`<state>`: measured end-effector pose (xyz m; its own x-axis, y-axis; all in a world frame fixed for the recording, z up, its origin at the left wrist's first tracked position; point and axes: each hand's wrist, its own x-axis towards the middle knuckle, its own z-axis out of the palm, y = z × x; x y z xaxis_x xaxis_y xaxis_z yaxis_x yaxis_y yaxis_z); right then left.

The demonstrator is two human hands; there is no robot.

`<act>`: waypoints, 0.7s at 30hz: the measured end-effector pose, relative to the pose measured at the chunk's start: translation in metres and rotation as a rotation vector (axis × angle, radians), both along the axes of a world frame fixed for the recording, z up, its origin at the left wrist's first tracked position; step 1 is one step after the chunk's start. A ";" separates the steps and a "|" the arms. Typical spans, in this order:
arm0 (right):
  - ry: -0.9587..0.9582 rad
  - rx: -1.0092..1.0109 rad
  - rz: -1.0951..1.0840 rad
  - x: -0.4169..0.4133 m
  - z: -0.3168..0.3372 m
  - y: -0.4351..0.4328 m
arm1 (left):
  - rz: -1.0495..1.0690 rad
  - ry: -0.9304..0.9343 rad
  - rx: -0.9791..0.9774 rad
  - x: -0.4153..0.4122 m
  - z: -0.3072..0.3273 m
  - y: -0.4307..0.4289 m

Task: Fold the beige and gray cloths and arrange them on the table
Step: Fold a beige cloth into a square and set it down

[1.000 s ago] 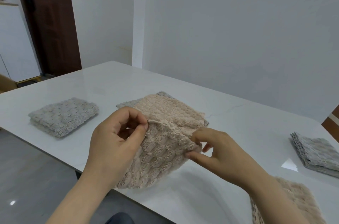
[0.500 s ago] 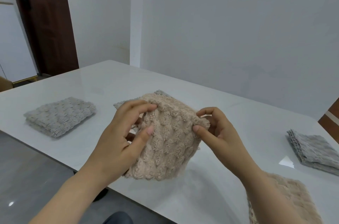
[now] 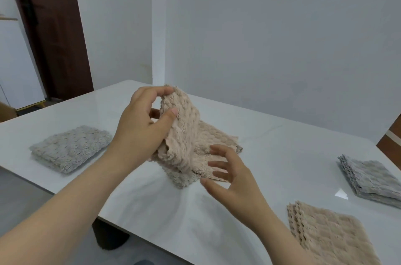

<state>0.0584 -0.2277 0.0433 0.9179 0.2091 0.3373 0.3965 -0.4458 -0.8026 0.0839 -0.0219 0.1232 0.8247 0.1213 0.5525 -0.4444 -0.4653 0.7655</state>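
A folded gray cloth [image 3: 71, 151] lies flat at the left of the white table [image 3: 282, 145]. Near the middle, the left hand [image 3: 141, 128] pinches the top of a beige cloth [image 3: 184, 134] between thumb and fingers, holding it up with its lower end on the table. The right hand [image 3: 234, 175] is just beside it, fingers spread and holding nothing. On the right lie a beige stack [image 3: 332, 236] and, farther back, a gray stack [image 3: 373, 180].

The gray stack [image 3: 368, 180] runs off the right edge, and the beige stack [image 3: 332, 236] gets chopped off by the bottom one. A gray cloth [image 3: 240, 149] is buried under the beige cloth [image 3: 184, 134], with only a corner peeking out. The left hand [image 3: 141, 125] hides its lower fingers behind its own palm.
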 end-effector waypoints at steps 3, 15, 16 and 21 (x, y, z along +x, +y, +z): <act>-0.062 -0.068 -0.032 0.004 -0.003 0.018 | 0.017 0.048 -0.033 0.011 0.017 0.003; -0.356 0.071 -0.222 0.031 0.003 0.053 | 0.018 0.032 -0.134 0.016 0.039 -0.010; -0.396 0.073 -0.230 0.033 0.003 0.052 | 0.020 0.027 -0.137 0.016 0.039 -0.011; -0.661 0.013 -0.323 0.035 0.001 0.040 | 0.068 0.031 -0.075 0.018 0.041 -0.001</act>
<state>0.0935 -0.1881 0.0447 0.5369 -0.0448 0.8425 0.6502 -0.6144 -0.4470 0.1019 -0.0232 0.1640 0.8295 0.2176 0.5143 -0.3895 -0.4344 0.8121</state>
